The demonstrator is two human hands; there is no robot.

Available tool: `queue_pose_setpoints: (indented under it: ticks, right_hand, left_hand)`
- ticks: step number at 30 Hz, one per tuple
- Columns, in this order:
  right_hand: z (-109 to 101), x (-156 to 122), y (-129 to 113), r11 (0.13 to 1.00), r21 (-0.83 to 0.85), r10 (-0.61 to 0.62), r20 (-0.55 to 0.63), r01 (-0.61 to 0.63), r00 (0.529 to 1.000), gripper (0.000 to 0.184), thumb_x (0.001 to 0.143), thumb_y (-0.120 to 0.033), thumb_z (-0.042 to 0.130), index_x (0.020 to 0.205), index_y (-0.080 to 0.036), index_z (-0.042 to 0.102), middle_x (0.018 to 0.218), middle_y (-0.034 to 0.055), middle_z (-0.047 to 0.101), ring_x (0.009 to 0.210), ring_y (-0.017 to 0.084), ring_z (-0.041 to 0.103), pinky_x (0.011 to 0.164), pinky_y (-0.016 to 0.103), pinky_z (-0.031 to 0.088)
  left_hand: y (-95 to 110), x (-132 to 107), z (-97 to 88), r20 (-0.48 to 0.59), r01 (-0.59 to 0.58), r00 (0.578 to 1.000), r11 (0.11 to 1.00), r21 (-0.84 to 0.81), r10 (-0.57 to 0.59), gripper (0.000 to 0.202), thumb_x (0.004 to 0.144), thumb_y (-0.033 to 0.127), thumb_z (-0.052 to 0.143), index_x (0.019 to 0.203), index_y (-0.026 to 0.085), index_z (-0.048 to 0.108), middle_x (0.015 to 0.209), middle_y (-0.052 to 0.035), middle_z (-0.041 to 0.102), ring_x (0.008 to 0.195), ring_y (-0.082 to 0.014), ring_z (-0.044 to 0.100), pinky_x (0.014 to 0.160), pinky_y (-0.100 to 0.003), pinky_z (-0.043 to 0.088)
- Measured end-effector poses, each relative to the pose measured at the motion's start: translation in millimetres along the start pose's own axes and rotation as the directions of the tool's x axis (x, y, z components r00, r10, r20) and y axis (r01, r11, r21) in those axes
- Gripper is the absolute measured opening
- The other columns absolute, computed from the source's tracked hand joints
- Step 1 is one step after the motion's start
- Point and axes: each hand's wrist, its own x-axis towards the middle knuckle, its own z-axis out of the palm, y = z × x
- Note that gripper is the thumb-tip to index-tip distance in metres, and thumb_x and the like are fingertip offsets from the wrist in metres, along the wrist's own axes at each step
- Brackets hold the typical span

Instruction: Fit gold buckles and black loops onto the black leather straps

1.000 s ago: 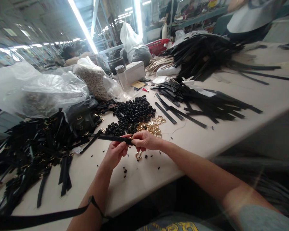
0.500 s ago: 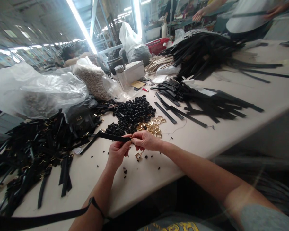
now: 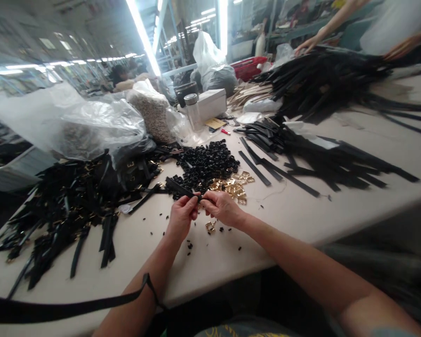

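My left hand (image 3: pixel 181 216) and my right hand (image 3: pixel 223 207) meet above the table's near edge, both pinched on one black strap (image 3: pixel 177 186) whose free end points up and to the left. Just behind the hands lies a heap of small black loops (image 3: pixel 206 162) and a small pile of gold buckles (image 3: pixel 236 185). One loose gold buckle (image 3: pixel 210 226) sits on the table under my right hand, among scattered black bits. Another long black strap (image 3: pixel 66 308) hangs over my left forearm.
A big pile of black straps with buckles (image 3: pixel 70 201) fills the left. More black strips (image 3: pixel 323 154) lie to the right and at the back right (image 3: pixel 323 79), where another person's hand (image 3: pixel 305 46) reaches. Plastic bags (image 3: pixel 87 121), a white box (image 3: pixel 212 104) and a metal flask (image 3: pixel 192 111) stand behind.
The strap in my hands has shortened and tilted up at its left end as my hands drew closer together. The view shifted left, and the other person's hand came down to the far strap pile.
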Motion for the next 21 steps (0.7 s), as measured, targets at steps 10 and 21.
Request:
queue_pose_setpoints:
  ticks: [10, 21]
  right_hand:
    - [-1.7, 4.8, 3.2, 0.976, -0.209, -0.083, -0.094, 0.062, 0.992, 0.026, 0.088, -0.04, 0.048, 0.076, -0.022, 0.062, 0.057, 0.0012, 0.066, 0.047, 0.016, 0.061, 0.048, 0.025, 0.046]
    - [-5.2, 5.4, 13.7, 0.972, -0.2, -0.139, -0.078, 0.121, 0.987, 0.023, 0.087, -0.043, 0.05, 0.086, -0.026, 0.066, 0.055, 0.0005, 0.067, 0.046, 0.019, 0.065, 0.045, 0.028, 0.051]
  left_hand:
    - [-6.3, 6.7, 3.3, 0.039, 0.008, 0.999, 0.971, -0.238, 0.001, 0.042, 0.056, 0.038, 0.087, 0.085, 0.011, 0.074, 0.056, 0.0023, 0.055, 0.045, -0.0046, 0.042, 0.044, -0.021, 0.026]
    - [-1.5, 3.3, 1.2, 0.059, -0.024, 0.998, 0.995, -0.1, 0.03, 0.045, 0.057, 0.043, 0.085, 0.09, 0.013, 0.076, 0.058, 0.0005, 0.059, 0.044, -0.0072, 0.044, 0.046, -0.024, 0.03]
